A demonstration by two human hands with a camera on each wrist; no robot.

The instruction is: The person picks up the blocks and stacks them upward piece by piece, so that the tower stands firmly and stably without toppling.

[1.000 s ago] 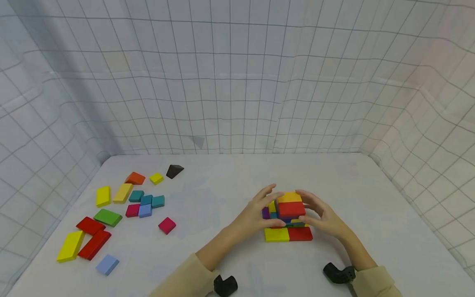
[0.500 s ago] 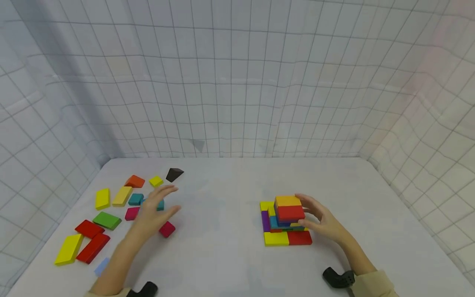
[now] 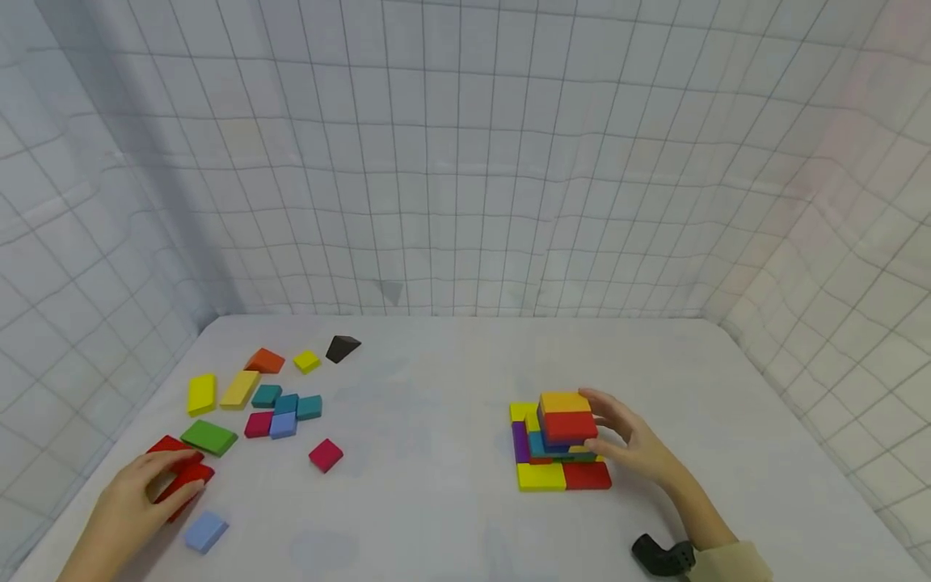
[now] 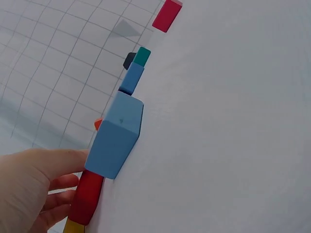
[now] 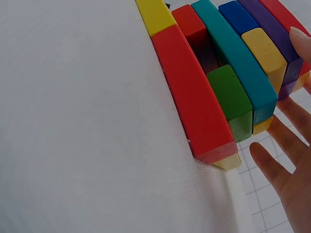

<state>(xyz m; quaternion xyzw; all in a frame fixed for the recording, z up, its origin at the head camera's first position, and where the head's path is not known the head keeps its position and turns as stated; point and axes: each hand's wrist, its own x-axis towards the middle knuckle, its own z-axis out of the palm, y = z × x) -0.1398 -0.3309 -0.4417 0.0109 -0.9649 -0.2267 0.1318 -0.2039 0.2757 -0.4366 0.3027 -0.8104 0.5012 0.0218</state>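
Observation:
In the head view my left hand (image 3: pixel 134 493) straddles a red block (image 3: pixel 185 483) at the left, thumb along its near side and fingers over its far end. In the left wrist view the fingers lie behind that red block (image 4: pixel 88 194), and a light blue block (image 4: pixel 116 136) hides the thumb tip. At the right, my right hand (image 3: pixel 636 440) touches the end of a stepped stack of coloured blocks (image 3: pixel 570 426), topped in orange-yellow and red. Its thumb (image 5: pixel 301 43) lies against the upper red and purple blocks in the right wrist view, fingers loosely spread.
A green block (image 3: pixel 209 437), a pale yellow block (image 3: pixel 240 390) and several teal, blue and crimson blocks are spread over the left of the white table (image 3: pixel 429 453). A dark wedge (image 3: pixel 342 348) lies farther back. Gridded white cloth (image 3: pixel 465 186) closes the back and sides.
My left hand has left the stack and swung left across the table, over the scattered blocks, down to the red block. My right hand has stayed at the stack's right end.

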